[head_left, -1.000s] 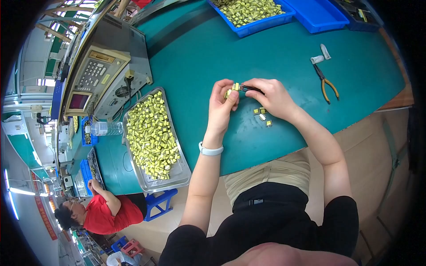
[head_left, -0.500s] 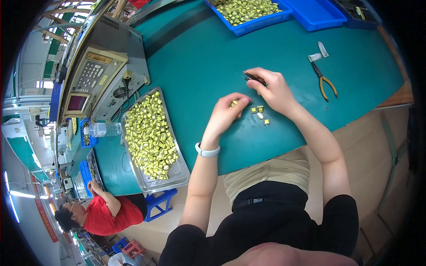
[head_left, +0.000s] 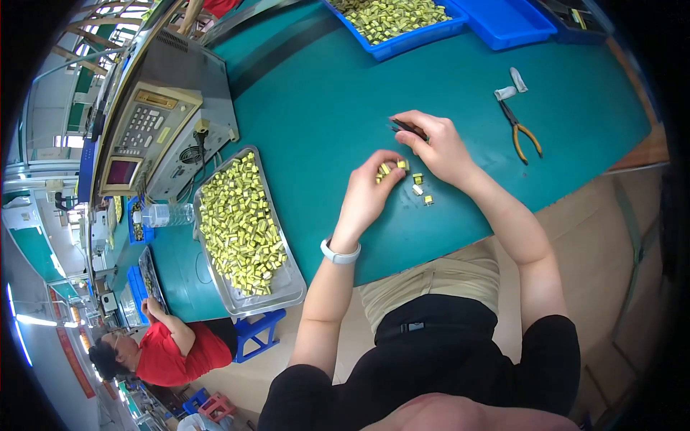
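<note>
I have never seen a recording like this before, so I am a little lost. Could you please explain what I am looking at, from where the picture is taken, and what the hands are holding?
No machine does the work here: a person works with two bare hands. The camera sits on the person's head and looks down, and its wide lens bends straight edges near the rim.

The left hand holds a few small yellow parts at its fingertips. The right hand grips a thin dark tool. Three loose parts lie on the green table just below the hands.

To the left stands a metal tray full of the same yellow parts, beside a grey tester with a keypad. Pliers with yellow handles lie to the right. A blue bin of parts stands at the far edge. A person in a red shirt sits nearby.
</note>
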The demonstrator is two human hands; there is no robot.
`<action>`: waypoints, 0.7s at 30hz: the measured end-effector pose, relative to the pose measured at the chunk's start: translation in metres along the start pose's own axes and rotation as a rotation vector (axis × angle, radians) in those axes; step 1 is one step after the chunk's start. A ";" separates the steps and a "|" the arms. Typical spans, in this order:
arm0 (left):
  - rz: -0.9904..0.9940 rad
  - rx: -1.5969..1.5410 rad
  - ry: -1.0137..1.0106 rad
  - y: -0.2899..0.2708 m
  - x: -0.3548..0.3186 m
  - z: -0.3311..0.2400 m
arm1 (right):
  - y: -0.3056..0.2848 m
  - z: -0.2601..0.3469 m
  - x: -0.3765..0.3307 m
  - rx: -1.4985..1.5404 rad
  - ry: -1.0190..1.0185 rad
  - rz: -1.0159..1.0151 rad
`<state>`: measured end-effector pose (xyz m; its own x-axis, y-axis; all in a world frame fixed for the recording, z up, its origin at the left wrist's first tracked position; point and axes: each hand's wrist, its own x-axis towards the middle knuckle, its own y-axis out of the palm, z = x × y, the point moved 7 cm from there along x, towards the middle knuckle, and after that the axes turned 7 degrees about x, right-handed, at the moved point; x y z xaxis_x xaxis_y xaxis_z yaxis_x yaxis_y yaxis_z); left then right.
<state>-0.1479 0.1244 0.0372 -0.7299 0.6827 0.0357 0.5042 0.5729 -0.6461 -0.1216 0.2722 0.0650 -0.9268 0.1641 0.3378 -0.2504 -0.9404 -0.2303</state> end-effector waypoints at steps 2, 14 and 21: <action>0.057 -0.441 -0.204 0.001 0.003 0.015 | 0.000 -0.001 0.000 0.020 -0.005 -0.007; -0.014 -1.400 -0.263 -0.007 0.004 0.022 | 0.009 0.009 -0.003 -0.073 -0.148 0.025; -0.009 -1.305 -0.177 -0.012 0.004 0.025 | 0.014 0.020 -0.007 -0.179 -0.286 0.061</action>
<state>-0.1684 0.1090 0.0259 -0.7357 0.6652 -0.1275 0.4983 0.6591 0.5634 -0.1132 0.2516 0.0772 -0.8319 -0.0053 0.5549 -0.2652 -0.8746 -0.4058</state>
